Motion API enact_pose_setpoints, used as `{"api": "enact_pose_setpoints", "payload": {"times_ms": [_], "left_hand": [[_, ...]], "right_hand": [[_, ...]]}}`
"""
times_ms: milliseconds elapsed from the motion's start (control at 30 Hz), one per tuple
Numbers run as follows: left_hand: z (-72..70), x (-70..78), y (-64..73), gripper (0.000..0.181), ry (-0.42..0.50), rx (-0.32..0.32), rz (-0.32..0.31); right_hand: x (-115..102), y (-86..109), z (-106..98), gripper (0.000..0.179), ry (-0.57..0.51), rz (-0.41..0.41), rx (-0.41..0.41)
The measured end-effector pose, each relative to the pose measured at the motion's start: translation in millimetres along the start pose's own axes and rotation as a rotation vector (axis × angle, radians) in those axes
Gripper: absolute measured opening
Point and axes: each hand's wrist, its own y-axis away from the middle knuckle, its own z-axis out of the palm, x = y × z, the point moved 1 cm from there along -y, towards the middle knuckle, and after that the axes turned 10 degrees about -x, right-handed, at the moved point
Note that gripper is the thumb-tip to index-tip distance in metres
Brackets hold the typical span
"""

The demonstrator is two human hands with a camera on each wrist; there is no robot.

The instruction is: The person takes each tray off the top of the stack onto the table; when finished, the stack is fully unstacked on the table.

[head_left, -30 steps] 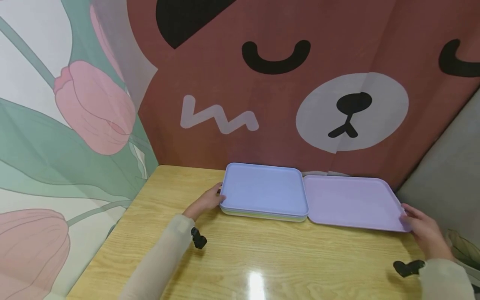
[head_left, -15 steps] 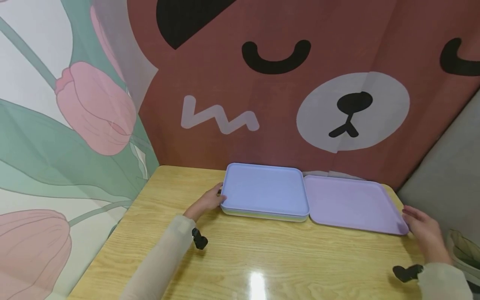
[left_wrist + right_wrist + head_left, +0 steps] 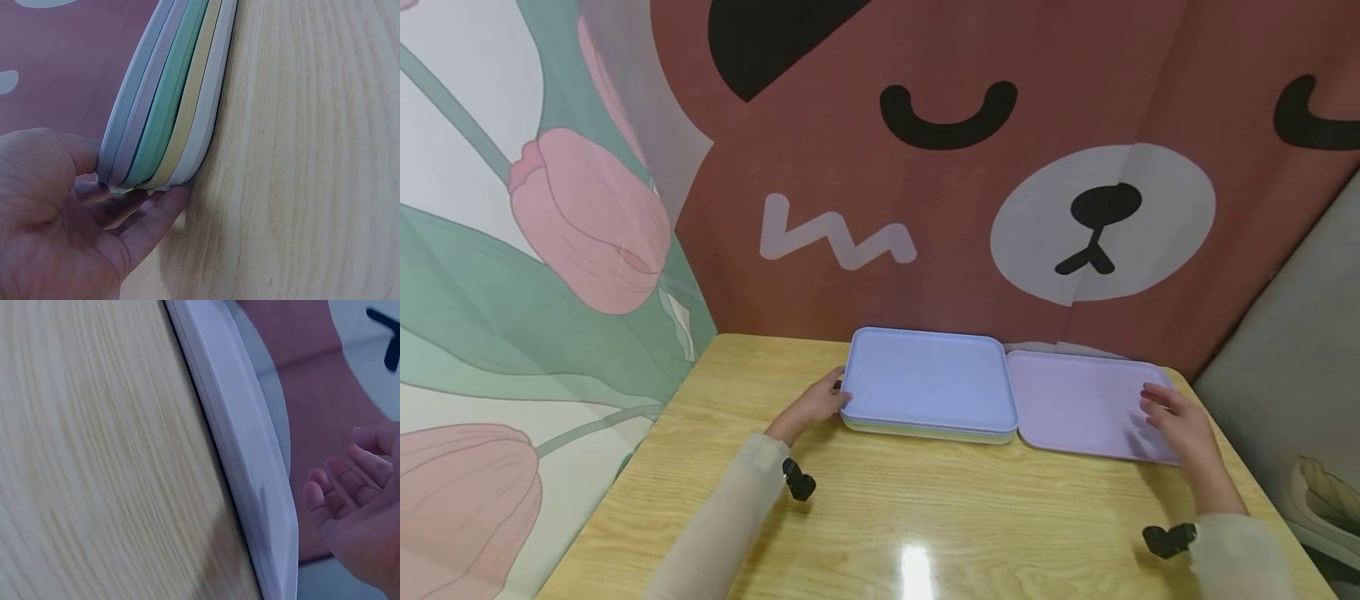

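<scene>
A stack of rectangular trays stands against the back wall, a light blue tray (image 3: 932, 379) on top. In the left wrist view, lilac, green (image 3: 165, 131), yellow and white (image 3: 203, 134) trays lie beneath the blue one. My left hand (image 3: 812, 400) holds the stack by its left end, thumb at the blue rim, fingers reaching down the side to the white tray. Right beside the stack lies a single lilac tray (image 3: 1082, 400). Over that tray's right end hovers my right hand (image 3: 1183, 429); its fingers (image 3: 317, 499) are loosely bent, with nothing between them.
Both trays' places are on a wood-grain table (image 3: 880, 508). A cloth with a bear's face (image 3: 820, 292) hangs directly behind them, and a tulip-print curtain (image 3: 587, 225) covers the left. Beyond the table's right edge sits a beige object (image 3: 1326, 500).
My right hand has let go of the lilac tray's right edge and moved left, above that tray. The lilac tray's right end has settled slightly lower. My left hand stays at the stack.
</scene>
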Motion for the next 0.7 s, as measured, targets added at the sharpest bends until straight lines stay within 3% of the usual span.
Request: {"api": "enact_pose_setpoints", "payload": {"times_ms": [333, 700], "left_hand": [[-0.5, 2.2, 2.3, 0.063, 0.029, 0.001, -0.003], [0.2, 2.2, 2.5, 0.062, 0.026, 0.003, -0.006]], "right_hand": [[-25, -2.3, 43, 0.057, -0.031, -0.135, -0.030], [-49, -5.5, 74, 0.056, -0.001, -0.128, -0.109]]}}
